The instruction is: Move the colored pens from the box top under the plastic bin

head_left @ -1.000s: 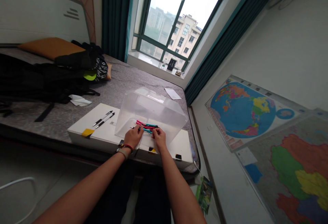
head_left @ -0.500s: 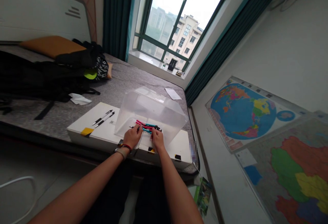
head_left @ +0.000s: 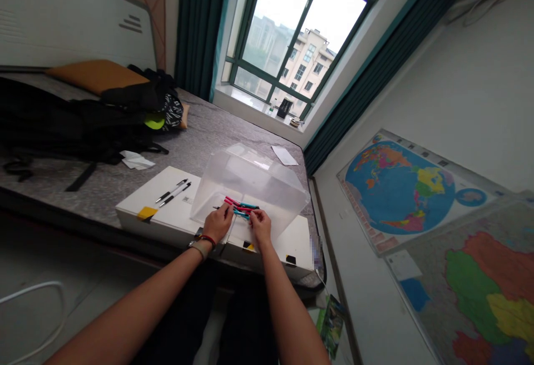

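A small bundle of red, teal and black pens [head_left: 241, 206] lies at the open mouth of a clear plastic bin [head_left: 262, 178] tipped on its side. My left hand [head_left: 217, 225] pinches the pens near their left ends, a dark tip poking out beside the fingers. At the right ends, my right hand [head_left: 261, 227] has its thumb and fingers closed on the pens, by a teal one; its fingertips partly hide the contact. Two white-and-black pens [head_left: 174, 193] rest side by side on the left white box [head_left: 167, 217], away from both hands.
The bin stands across two white boxes, the right one [head_left: 294, 237] near the bed edge. A crumpled tissue [head_left: 137, 160], dark bags [head_left: 79, 126] and a white paper [head_left: 285, 155] lie on the grey mattress [head_left: 200, 126]. Wall maps [head_left: 400, 187] hang to the right.
My right hand has shifted slightly right along the pens, its fingers more spread over their ends. The left hand keeps its pinch. The whole view has moved a little.
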